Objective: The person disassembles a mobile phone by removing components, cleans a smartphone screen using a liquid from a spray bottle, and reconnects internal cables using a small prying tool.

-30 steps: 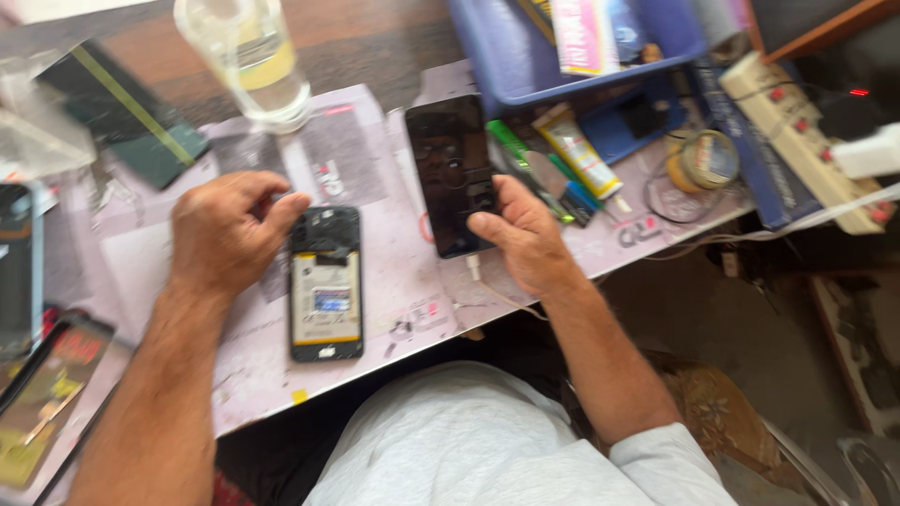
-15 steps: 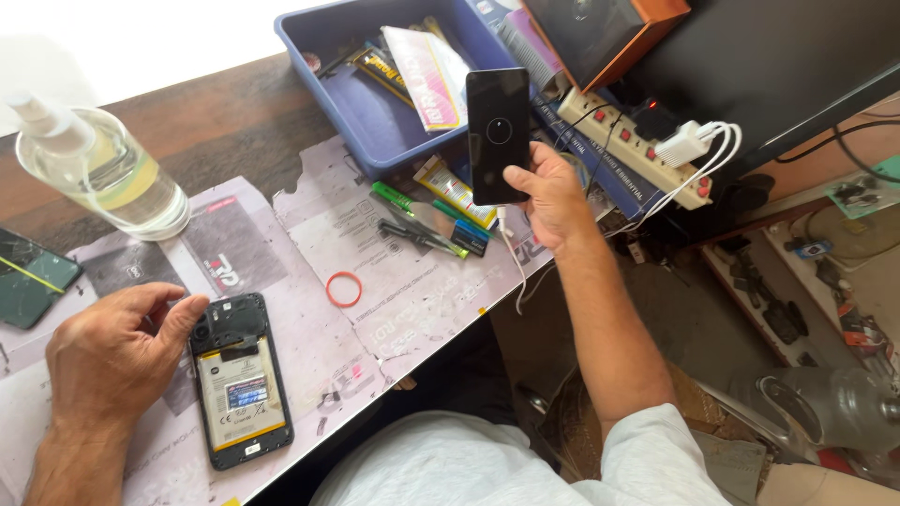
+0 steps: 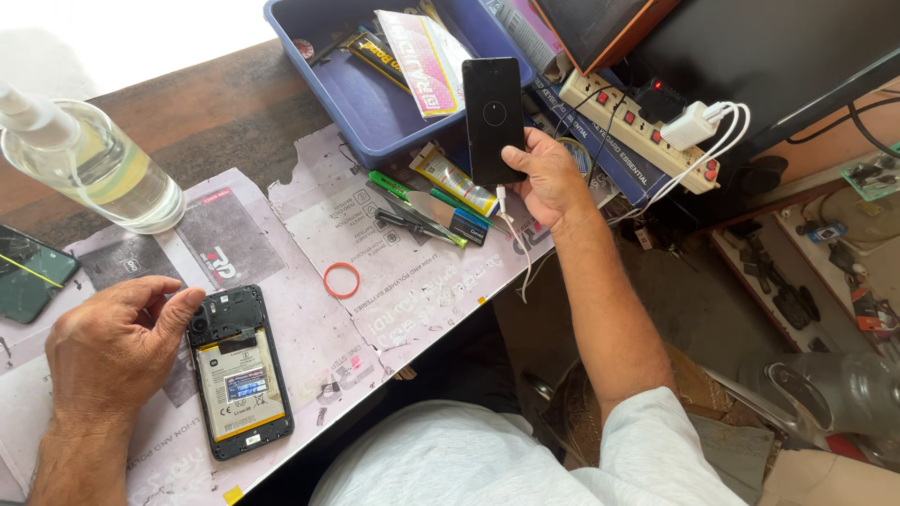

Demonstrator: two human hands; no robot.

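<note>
Workbench: dark wooden table (image 3: pixel 216 103), covered at the near edge with printed paper sheets (image 3: pixel 394 272). A blue plastic tray (image 3: pixel 375 103) sits at the far side, holding packets and small tools. A white power strip (image 3: pixel 637 131) with a charger plugged in lies to the right of the tray.

Right hand (image 3: pixel 548 178): raised above the table edge, fingers clamped around the lower half of a black smartphone (image 3: pixel 494 117), screen facing up and dark with a faint ring on it. A white cable (image 3: pixel 514 234) hangs from the phone's lower end.

Left hand (image 3: pixel 112 342): resting on the paper, fingers loosely curled and slightly apart, thumb tip touching the upper left edge of an opened phone (image 3: pixel 239 370). That phone lies flat, back cover off, yellow-labelled battery exposed.

Nearby: an orange rubber ring (image 3: pixel 341 280) on the paper between the hands; a clear spray bottle (image 3: pixel 89 169) at far left; green-handled tools (image 3: pixel 412 211) just below the tray; a cracked phone (image 3: pixel 28 281) at the left edge.
</note>
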